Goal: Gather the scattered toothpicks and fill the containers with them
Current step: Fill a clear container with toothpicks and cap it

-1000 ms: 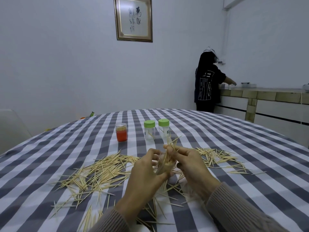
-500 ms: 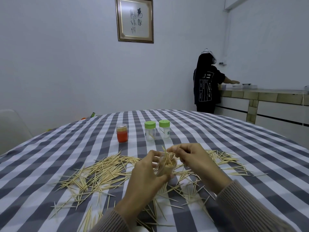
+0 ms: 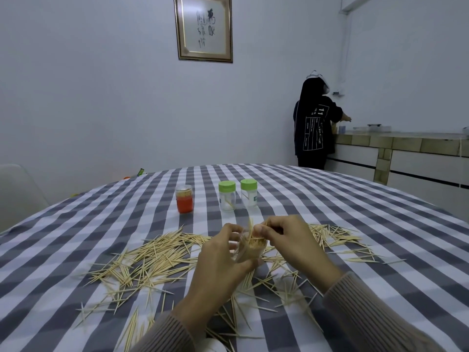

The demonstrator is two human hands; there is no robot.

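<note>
Over the checked table (image 3: 355,214) | left hand (image 3: 223,260) was wrapped round a clear container (image 3: 250,250) packed with toothpicks | right hand (image 3: 289,240) right beside it, pinching a few toothpicks at its mouth | loose toothpicks (image 3: 152,260) lay scattered under both hands.

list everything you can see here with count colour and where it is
toothpicks: many, pale wood, scattered on the cloth both sides of the hands
clear jar: one, packed with toothpicks, in the left hand
green-lid jars: two, clear, side by side beyond the hands
orange jar: one, no lid, left of the green-lid jars
tablecloth: one, grey and white check
frame: one, brown, on the wall
chair: one, white, far left
counter: one, tiled, right wall
other person: one, black top, at the counter
left hand: grips the clear jar
right hand: pinches toothpicks at the jar mouth
</note>
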